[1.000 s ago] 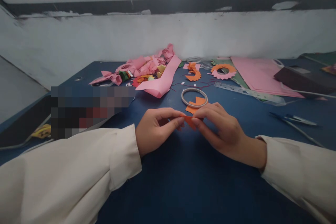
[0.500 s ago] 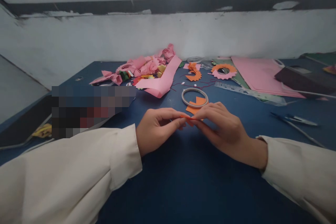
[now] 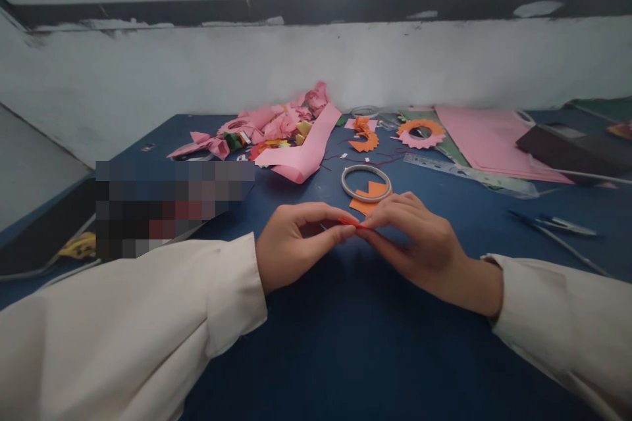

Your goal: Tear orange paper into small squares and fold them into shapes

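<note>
My left hand (image 3: 296,243) and my right hand (image 3: 417,240) meet over the blue table (image 3: 345,342), both pinching a small orange paper piece (image 3: 354,223). Only a thin orange edge of it shows between the fingertips. Both hands have their fingers pressed together on it. Just beyond the hands lies a roll of clear tape (image 3: 366,183) with orange paper scraps (image 3: 370,196) inside and beside it.
A heap of pink paper cuttings (image 3: 276,128) and a pink strip (image 3: 309,148) lie at the back. Orange and pink toothed rings (image 3: 419,133), a clear ruler (image 3: 469,175), pink sheets (image 3: 488,141), a dark box (image 3: 573,148) and scissors (image 3: 553,227) sit to the right.
The orange piece showed as a flat triangle between my fingers; now it is folded or turned so only a thin edge shows. My hands have stayed in place.
</note>
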`<state>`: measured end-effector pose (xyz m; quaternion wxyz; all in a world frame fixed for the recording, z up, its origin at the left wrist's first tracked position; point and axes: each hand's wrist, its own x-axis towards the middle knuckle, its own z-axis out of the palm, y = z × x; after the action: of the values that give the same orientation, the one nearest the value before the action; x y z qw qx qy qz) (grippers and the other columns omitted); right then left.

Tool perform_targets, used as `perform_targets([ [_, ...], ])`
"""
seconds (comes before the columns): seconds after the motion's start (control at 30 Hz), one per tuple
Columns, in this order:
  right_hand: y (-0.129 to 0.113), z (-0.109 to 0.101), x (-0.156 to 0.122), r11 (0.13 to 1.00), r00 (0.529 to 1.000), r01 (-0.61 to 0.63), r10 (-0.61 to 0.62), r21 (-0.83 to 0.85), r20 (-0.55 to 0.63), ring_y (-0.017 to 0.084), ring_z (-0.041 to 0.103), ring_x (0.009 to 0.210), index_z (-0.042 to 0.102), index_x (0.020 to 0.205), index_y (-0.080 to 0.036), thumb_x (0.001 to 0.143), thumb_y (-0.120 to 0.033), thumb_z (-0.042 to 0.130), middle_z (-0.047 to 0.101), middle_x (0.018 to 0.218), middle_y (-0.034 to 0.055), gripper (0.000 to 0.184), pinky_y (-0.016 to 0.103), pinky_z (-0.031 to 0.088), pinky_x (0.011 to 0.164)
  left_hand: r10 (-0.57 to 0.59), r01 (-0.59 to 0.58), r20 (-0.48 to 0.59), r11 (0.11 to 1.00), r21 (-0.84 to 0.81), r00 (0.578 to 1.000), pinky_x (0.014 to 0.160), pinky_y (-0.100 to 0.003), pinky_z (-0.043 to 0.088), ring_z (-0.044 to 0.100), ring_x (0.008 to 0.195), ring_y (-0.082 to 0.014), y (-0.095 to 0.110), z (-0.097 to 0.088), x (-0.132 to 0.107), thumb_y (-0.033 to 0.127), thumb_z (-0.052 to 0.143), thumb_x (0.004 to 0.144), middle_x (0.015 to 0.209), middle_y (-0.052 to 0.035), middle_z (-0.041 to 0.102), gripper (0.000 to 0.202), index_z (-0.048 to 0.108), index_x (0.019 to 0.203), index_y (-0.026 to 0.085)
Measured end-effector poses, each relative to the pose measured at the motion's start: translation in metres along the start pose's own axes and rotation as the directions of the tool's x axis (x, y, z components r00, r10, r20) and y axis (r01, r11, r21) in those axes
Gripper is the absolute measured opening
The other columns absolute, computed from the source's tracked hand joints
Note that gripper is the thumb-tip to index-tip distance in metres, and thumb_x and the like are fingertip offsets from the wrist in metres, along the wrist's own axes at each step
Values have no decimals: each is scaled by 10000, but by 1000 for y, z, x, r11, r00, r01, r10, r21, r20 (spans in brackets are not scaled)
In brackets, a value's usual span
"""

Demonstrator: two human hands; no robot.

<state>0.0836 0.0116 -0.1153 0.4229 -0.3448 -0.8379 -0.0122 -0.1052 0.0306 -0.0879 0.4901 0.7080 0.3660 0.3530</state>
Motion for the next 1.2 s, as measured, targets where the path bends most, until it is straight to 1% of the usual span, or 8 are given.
perform_targets([
  [0.2, 0, 0, 0, 1000, 1000, 7, -7, 28, 16, 119, 531, 705, 557, 818, -163, 829, -153, 598, 614, 732, 19, 44, 293, 414, 717, 28, -29, 8, 998, 53, 1000, 551, -147, 478, 593, 605, -82, 2, 0, 1, 148, 640, 753, 715, -24, 680, 88, 716, 792, 127],
  [0.47, -2, -1, 1, 997, 999, -11, 7, 79, 48, 124, 532, 707, 565, 820, -166, 842, -137, 567, 621, 733, 19, 37, 309, 416, 734, 36, -36, 1, 999, 40, 999, 566, -139, 489, 593, 598, -78, 3, -1, 1, 142, 634, 759, 686, -19, 685, 85, 717, 762, 126],
  [0.6, -2, -1, 1, 997, 999, -14, 10, 78, 45, 126, 533, 699, 559, 813, -175, 848, -145, 558, 622, 719, 13, 46, 310, 411, 739, 35, -35, 6, 998, 57, 999, 583, -166, 493, 594, 605, -91, 3, 0, 0, 168, 614, 778, 692, -23, 686, 109, 717, 766, 134],
  [0.77, -2, -2, 1, 994, 998, -38, 32, 99, 61, 123, 519, 694, 547, 816, -187, 860, -141, 535, 626, 731, 5, 66, 302, 402, 728, 45, -50, 70, 997, 61, 996, 563, -171, 463, 596, 652, -100, 3, -3, 0, 182, 540, 827, 750, -32, 693, 179, 712, 823, 133],
  [0.93, -2, -3, 1, 993, 996, -56, 48, 106, 78, 124, 508, 688, 528, 815, -190, 878, -139, 499, 610, 727, 6, 86, 299, 391, 712, 28, -37, 154, 998, 51, 988, 590, -197, 457, 600, 721, -122, 1, -6, -1, 212, 460, 872, 816, -40, 693, 252, 702, 893, 147],
  [1.0, -2, -3, 0, 992, 995, -64, 56, 105, 82, 122, 505, 694, 523, 814, -188, 881, -133, 485, 605, 729, 5, 96, 296, 388, 714, 28, -28, 167, 1000, 2, 986, 593, -208, 461, 600, 728, -129, 0, -6, 0, 212, 431, 877, 840, -50, 695, 278, 694, 927, 140],
  [1.1, -2, -3, 0, 992, 995, -67, 59, 102, 82, 119, 499, 702, 519, 807, -186, 881, -124, 480, 598, 729, 4, 104, 289, 383, 716, 25, -12, 176, 997, -76, 984, 599, -216, 463, 594, 736, -135, 0, -6, -1, 205, 395, 871, 841, -56, 690, 307, 688, 927, 133],
  [1.2, -2, -3, 0, 993, 995, -61, 53, 98, 90, 114, 496, 706, 521, 800, -184, 879, -113, 478, 594, 730, 1, 115, 285, 377, 722, -2, 9, 173, 999, -38, 985, 609, -216, 453, 578, 729, -132, 0, -6, -1, 236, 421, 870, 817, -52, 674, 283, 682, 904, 131],
])
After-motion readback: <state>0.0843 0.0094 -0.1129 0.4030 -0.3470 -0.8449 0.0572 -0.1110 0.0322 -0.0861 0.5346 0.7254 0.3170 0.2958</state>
